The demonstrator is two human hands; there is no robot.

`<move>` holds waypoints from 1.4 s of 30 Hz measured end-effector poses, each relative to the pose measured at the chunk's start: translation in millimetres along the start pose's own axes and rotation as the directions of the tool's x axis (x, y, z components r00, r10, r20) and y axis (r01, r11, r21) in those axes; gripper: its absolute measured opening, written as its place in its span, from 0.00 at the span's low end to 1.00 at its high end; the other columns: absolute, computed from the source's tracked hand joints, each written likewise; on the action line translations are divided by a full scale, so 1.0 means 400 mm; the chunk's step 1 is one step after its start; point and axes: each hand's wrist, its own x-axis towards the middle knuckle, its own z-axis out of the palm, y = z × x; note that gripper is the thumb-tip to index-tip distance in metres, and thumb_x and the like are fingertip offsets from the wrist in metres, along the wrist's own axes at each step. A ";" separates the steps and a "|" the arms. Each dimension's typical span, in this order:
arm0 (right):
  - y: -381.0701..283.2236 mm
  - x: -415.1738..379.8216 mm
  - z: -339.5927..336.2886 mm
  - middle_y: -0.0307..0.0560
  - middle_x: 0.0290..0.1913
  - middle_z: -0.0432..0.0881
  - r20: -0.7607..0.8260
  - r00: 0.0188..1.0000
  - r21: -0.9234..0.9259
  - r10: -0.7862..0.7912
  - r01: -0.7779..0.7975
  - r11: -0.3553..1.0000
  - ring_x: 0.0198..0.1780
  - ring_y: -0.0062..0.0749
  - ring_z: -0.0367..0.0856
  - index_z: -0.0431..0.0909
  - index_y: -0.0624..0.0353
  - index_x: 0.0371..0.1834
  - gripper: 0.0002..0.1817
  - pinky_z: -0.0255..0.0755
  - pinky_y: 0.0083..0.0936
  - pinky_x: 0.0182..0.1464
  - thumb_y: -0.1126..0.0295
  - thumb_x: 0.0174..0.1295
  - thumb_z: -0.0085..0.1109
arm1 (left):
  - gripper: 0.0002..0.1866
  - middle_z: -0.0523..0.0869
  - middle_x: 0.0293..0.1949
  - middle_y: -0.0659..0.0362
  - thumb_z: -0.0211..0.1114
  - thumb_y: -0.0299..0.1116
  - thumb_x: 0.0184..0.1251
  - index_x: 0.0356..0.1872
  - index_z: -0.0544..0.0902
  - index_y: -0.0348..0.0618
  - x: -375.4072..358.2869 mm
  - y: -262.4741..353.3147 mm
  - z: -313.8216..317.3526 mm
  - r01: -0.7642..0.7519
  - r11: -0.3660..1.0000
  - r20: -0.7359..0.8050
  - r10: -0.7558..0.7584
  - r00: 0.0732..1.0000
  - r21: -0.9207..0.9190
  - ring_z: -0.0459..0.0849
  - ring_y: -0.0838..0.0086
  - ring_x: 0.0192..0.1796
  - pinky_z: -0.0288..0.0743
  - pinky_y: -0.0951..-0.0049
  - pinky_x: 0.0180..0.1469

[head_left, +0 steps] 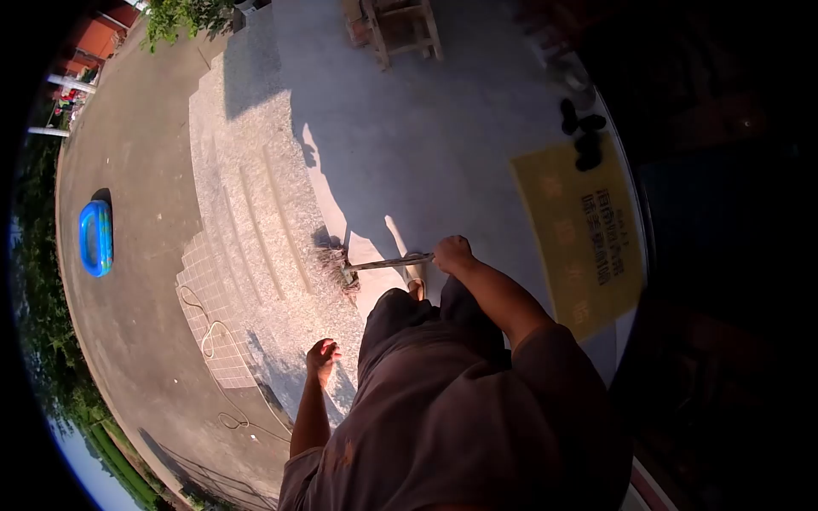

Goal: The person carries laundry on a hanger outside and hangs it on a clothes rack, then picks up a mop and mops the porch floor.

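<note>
Brown cloth of the person's shirt (460,426) fills the lower middle of the head view, with dark trousers just beyond it. From the shoulder the right arm runs forward to the right hand (452,253), whose fingers are curled tight around the top of a broom handle (388,262). That thin stick slants away to the left, and the twiggy broom head (334,264) rests on the pale concrete floor (409,145) at the top edge of the stone steps (256,230). A bare foot (416,288) shows just beneath the handle. Lower left, the left hand (323,353) hangs free beside the hip, fingers loosely bent and holding nothing. Right of the broom lies a yellow doormat (588,230), with dark sandals (582,128) near its far end. Far left, a blue tub (96,238) sits on the paved yard.
</note>
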 end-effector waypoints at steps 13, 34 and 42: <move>0.596 0.461 -0.629 0.52 0.38 0.85 -0.145 0.970 0.062 0.196 -0.189 0.980 0.44 0.46 0.84 0.86 0.59 0.37 0.17 0.77 0.42 0.47 0.55 0.59 0.61 | 0.13 0.83 0.28 0.60 0.66 0.38 0.63 0.45 0.81 0.44 -0.037 0.217 0.030 0.506 0.822 -0.179 -0.556 0.811 -0.260 0.83 0.71 0.24 0.66 0.74 0.19; 0.608 -0.477 -0.487 0.59 0.28 0.82 0.401 0.567 0.414 0.720 -0.813 0.409 0.35 0.57 0.83 0.78 0.64 0.31 0.21 0.76 0.49 0.42 0.53 0.60 0.57 | 0.12 0.84 0.32 0.56 0.64 0.32 0.65 0.43 0.82 0.34 0.804 1.279 0.201 0.021 0.861 0.164 -0.120 0.979 0.508 0.84 0.74 0.32 0.82 0.74 0.34; 0.321 -0.392 -0.501 0.60 0.23 0.82 0.549 0.347 0.288 0.761 -0.933 0.217 0.30 0.53 0.84 0.82 0.68 0.26 0.22 0.79 0.43 0.35 0.54 0.55 0.63 | 0.13 0.85 0.31 0.56 0.64 0.33 0.65 0.45 0.81 0.34 1.162 1.640 0.212 -0.185 0.777 0.363 -0.060 0.930 0.602 0.84 0.74 0.32 0.82 0.74 0.35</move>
